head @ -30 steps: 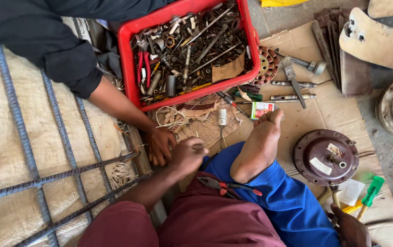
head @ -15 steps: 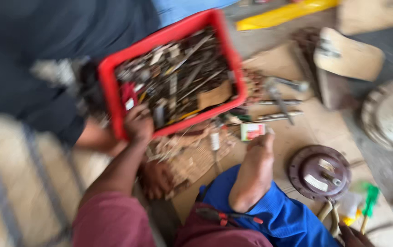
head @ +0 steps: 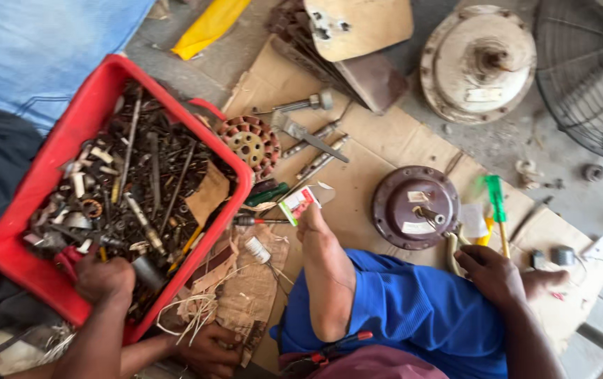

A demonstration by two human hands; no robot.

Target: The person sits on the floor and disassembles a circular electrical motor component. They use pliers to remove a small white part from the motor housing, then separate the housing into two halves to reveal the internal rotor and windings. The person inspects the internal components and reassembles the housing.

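Left hand (head: 105, 279) dug into red crate (head: 49, 168) of bolts (head: 140, 189); grip hidden, cannot tell. Right hand (head: 491, 275) slack, empty, beside motor cover (head: 403, 189). Crate probably heavy, rigid: lift by rim

The red plastic crate (head: 31, 210) fills the left of the frame, set at a slant. It is rectangular, with thick walls, and heaped with dark, greasy metal hardware (head: 140, 189) — long bolts, rods, washers and short pale pieces lying every way, with a scrap of brown card among them. The left hand (head: 105, 279) is sunk into the heap at the crate's lower corner.

Right of centre, the round maroon motor cover (head: 392, 210) lies flat on cardboard, its short shaft pointing up. Just beside it lies a green-handled tool (head: 496, 196) — near the right hand (head: 491, 272).
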